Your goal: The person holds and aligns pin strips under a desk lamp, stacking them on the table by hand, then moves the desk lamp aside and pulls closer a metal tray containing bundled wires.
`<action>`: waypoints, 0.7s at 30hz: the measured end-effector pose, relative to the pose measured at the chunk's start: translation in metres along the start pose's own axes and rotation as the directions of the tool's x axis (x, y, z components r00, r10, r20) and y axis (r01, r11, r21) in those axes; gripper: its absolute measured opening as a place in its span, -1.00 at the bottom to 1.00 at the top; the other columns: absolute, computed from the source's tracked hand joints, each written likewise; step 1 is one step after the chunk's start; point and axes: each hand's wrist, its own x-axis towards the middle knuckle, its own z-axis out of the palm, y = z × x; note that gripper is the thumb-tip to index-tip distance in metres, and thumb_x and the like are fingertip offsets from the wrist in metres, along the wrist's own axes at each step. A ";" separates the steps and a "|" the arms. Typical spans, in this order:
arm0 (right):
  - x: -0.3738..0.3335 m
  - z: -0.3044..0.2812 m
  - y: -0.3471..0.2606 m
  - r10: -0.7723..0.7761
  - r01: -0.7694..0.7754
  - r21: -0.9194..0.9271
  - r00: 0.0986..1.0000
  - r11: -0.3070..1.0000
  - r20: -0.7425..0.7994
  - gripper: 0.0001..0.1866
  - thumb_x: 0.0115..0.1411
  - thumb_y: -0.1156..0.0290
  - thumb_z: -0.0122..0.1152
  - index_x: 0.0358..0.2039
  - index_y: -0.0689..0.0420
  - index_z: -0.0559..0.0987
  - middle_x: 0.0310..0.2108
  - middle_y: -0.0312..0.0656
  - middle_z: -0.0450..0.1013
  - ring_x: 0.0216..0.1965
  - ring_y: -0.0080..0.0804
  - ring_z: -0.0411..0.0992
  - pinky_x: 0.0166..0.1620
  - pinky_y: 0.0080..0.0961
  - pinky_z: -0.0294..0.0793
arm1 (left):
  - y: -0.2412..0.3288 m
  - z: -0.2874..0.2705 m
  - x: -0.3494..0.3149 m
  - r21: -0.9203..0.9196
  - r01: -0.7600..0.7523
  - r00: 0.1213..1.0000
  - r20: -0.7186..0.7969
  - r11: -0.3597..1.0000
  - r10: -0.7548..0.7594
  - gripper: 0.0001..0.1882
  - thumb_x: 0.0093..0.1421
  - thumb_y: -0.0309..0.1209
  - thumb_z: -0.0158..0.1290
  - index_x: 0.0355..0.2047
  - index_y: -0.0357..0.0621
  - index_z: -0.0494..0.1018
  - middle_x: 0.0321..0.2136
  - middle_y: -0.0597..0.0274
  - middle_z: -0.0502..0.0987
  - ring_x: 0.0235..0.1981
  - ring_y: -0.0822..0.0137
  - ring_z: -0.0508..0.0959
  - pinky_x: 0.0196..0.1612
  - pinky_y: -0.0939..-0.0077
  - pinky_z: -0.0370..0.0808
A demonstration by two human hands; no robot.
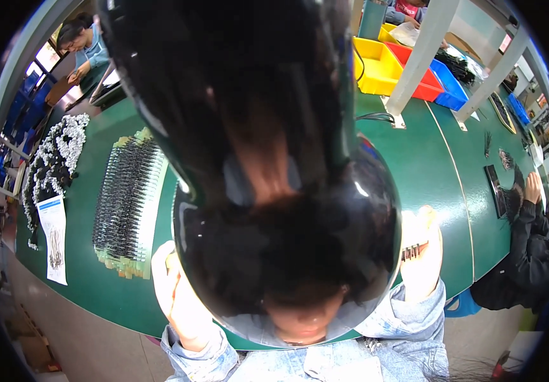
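Observation:
A big glossy black lamp head [274,254] on a thick black arm fills the middle of the view and hides what lies between my hands. Beyond its right edge, in bright light, my right hand [426,261] grips a strip of small black parts [411,252]. My left hand [185,309] is at the lamp's lower left edge, its fingers curled and partly hidden; what they hold cannot be made out. Left of it lies a stack of strips [128,204] with rows of thin black parts and pale green-yellow taped ends.
Along the left edge of the green table [430,165] lie a heap of black-and-white beaded pieces [58,153] and a plastic bag [53,239] of thin parts. Yellow [376,69], red [424,86] and blue bins [449,86] stand far right by metal posts. Other people work left, right and far.

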 end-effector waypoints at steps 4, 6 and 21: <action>0.000 0.014 0.002 -0.019 0.015 -0.040 0.995 0.999 -0.102 -0.69 0.17 0.21 -0.16 -0.18 0.16 0.29 -0.31 -0.12 0.36 -0.20 -0.35 0.35 -0.19 -0.42 0.38 | 0.003 -0.012 -0.003 0.116 0.015 1.000 0.014 0.993 -0.016 -0.69 0.06 -0.61 -0.22 -0.14 -0.38 0.14 -0.54 0.32 0.20 -0.55 0.57 0.16 -0.47 0.79 0.10; -0.002 0.020 0.002 -0.042 0.028 -0.082 0.983 0.996 -0.179 -0.68 0.17 0.20 -0.17 -0.18 0.16 0.29 -0.30 -0.12 0.35 -0.19 -0.36 0.34 -0.19 -0.43 0.38 | 0.002 -0.013 -0.003 0.071 0.008 1.000 0.014 0.997 -0.009 -0.69 0.05 -0.61 -0.22 -0.14 -0.38 0.14 -0.54 0.33 0.19 -0.55 0.57 0.16 -0.48 0.78 0.10; -0.002 0.016 0.005 -0.055 0.047 -0.034 0.953 0.998 -0.298 -0.70 0.18 0.25 -0.18 -0.18 0.19 0.30 -0.31 -0.16 0.35 -0.17 -0.34 0.34 -0.19 -0.42 0.38 | -0.001 -0.016 -0.005 -0.122 0.003 0.998 0.058 0.993 0.004 -0.62 0.00 -0.65 -0.19 -0.11 -0.37 0.10 -0.55 0.33 0.16 -0.55 0.58 0.15 -0.50 0.79 0.11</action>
